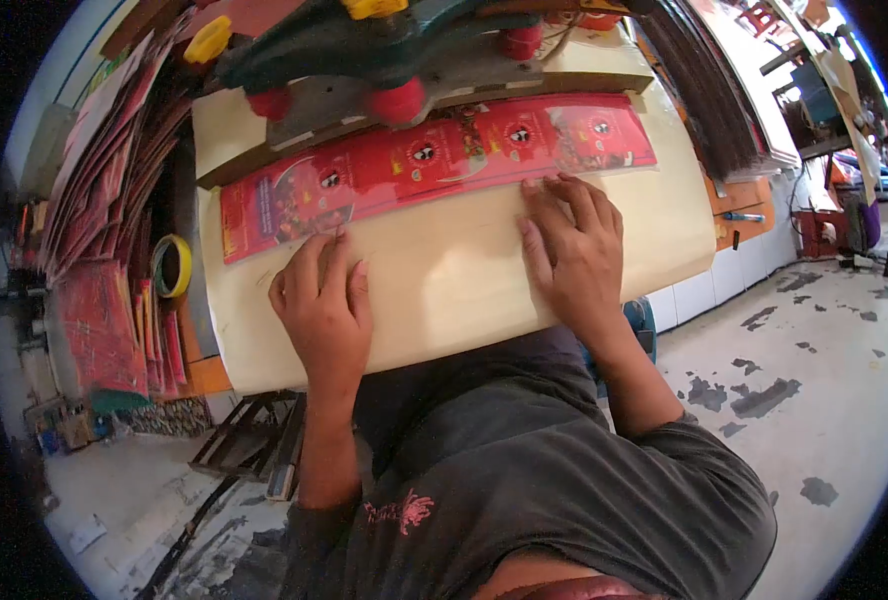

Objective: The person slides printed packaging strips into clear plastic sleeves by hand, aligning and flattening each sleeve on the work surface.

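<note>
A long red printed sheet [444,158] with a clear plastic margin lies on a cream-coloured work surface [434,270]. Its far edge runs along the front of a machine with a dark green frame [324,55] and red knobs [398,101]. My left hand [324,300] rests palm down, fingers apart, its fingertips at the sheet's near edge on the left. Farther right, my right hand [576,245] lies the same way, with fingertips touching the near edge. Neither hand grips anything.
Stacks of red printed sheets [114,170] stand at the left, beside a roll of yellow tape [172,266]. A tall dark stack [709,85] rises at the back right. A blue pen-like object [744,217] lies on the orange-brown table [754,195].
</note>
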Tool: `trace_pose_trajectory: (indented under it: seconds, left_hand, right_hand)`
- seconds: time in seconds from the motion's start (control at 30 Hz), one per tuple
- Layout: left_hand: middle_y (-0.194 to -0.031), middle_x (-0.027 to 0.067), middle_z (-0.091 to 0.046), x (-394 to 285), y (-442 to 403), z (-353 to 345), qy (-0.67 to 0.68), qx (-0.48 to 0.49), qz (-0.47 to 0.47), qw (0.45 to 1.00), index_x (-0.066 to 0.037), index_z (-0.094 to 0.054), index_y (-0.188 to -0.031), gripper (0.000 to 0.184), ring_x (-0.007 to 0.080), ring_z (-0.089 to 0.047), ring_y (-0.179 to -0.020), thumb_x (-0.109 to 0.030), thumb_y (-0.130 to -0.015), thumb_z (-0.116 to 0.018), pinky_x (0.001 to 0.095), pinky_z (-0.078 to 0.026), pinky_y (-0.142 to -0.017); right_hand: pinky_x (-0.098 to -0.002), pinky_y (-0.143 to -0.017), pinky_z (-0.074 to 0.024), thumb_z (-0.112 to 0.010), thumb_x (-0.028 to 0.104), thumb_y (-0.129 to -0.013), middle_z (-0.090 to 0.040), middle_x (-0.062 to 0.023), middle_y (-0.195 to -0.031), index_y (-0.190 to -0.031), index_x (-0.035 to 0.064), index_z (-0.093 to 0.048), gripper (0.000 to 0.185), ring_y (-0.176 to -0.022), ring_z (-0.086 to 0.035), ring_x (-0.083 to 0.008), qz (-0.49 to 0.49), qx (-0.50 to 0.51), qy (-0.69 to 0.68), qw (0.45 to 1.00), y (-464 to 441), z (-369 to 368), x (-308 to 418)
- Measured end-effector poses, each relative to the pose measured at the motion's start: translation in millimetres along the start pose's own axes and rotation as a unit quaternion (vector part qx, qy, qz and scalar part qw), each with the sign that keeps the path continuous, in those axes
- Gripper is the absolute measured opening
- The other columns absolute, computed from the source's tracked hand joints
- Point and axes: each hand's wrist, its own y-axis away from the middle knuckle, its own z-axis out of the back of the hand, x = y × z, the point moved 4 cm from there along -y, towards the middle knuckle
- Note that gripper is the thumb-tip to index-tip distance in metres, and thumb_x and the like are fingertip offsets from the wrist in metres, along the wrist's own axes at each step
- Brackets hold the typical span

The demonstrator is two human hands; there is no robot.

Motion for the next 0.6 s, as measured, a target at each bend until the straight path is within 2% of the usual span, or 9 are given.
trace_pose_trajectory:
  seconds: [0.37,0.6]
  left_hand:
    - [-0.133,0.0086,-0.065,1.0,-2.4,0.5,0.022,-0.007,-0.001,1.000,-0.005,-0.070,-0.128,0.035,0.0281,-0.057,-0.129,-0.022,-0.098,-0.067,0.0469,-0.038,-0.110]
    - [-0.135,0.0079,-0.063,2.5,-1.6,-1.6,0.036,-0.010,-0.007,0.999,-0.005,-0.067,-0.130,0.038,0.0286,-0.057,-0.129,-0.022,-0.097,-0.067,0.0473,-0.038,-0.111]
  right_hand:
    - [-0.0477,-0.104,-0.0439,-0.072,0.023,-0.091,-0.065,-0.0121,-0.126,-0.127,0.0118,-0.072,0.037,-0.123,-0.057,-0.0331,0.000,-0.010,0.015,1.000,0.1,-1.2,1.5]
    - [-0.0498,-0.106,-0.0432,-0.072,0.022,-0.090,-0.062,-0.0156,-0.129,-0.129,0.0096,-0.069,0.040,-0.124,-0.056,-0.0365,-0.003,-0.006,0.006,1.000,2.1,-2.0,-0.6]
